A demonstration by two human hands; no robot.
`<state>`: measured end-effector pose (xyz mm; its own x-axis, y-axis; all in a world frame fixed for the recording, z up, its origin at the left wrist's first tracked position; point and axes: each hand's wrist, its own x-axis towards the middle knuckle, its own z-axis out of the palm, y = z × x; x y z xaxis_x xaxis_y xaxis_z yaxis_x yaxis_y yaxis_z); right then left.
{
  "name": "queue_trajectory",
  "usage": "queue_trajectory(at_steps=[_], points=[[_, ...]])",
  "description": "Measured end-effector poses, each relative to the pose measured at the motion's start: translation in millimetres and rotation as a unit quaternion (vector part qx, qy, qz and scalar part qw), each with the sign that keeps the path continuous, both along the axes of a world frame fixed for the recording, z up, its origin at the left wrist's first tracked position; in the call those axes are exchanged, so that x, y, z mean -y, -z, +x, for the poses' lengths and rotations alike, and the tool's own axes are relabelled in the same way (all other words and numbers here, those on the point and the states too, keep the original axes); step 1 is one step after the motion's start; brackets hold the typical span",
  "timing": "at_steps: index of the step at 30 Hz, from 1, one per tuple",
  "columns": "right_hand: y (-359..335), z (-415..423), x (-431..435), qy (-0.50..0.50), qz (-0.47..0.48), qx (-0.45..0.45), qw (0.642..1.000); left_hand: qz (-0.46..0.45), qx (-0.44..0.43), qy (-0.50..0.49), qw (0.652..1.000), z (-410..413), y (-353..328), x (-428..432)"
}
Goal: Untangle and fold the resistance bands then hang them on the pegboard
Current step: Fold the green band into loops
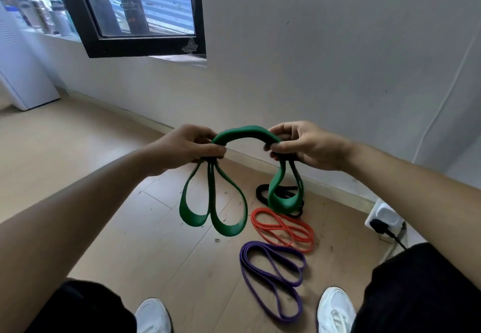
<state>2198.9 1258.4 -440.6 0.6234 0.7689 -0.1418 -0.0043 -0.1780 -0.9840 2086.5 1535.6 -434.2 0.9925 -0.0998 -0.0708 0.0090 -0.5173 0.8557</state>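
A wide green resistance band (246,132) arches between my two hands at chest height. My left hand (186,147) grips one bunched end, and two green loops hang below it. My right hand (303,145) grips the other end, with one loop hanging down. On the wooden floor below lie three more bands: a black band (261,194) partly behind the hanging green loop, an orange band (283,228) and a purple band (270,275), each coiled loosely. No pegboard is in view.
A white wall (338,59) rises just beyond the bands. A white power strip (384,215) with a black plug sits at the wall's foot on the right. A dark-framed window (135,12) is upper left. My white shoes (153,317) stand on the floor.
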Motion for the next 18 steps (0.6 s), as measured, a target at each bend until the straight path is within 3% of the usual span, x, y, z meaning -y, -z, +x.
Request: queue_trajectory(at_steps=[6,11,18], points=[[23.8,-20.4,-5.9,-0.003,-0.017,-0.027,0.999,0.018,-0.018,-0.008,1.0,-15.4,5.6,-0.6],[45.1,-50.7,-27.6,0.071,0.034,-0.046,0.996,-0.078,-0.035,-0.061,0.994,-28.0,12.6,7.0],[77.7,-70.2,-44.5,0.117,0.063,-0.093,0.987,-0.232,-0.051,-0.151,0.96,-35.7,45.9,41.5]])
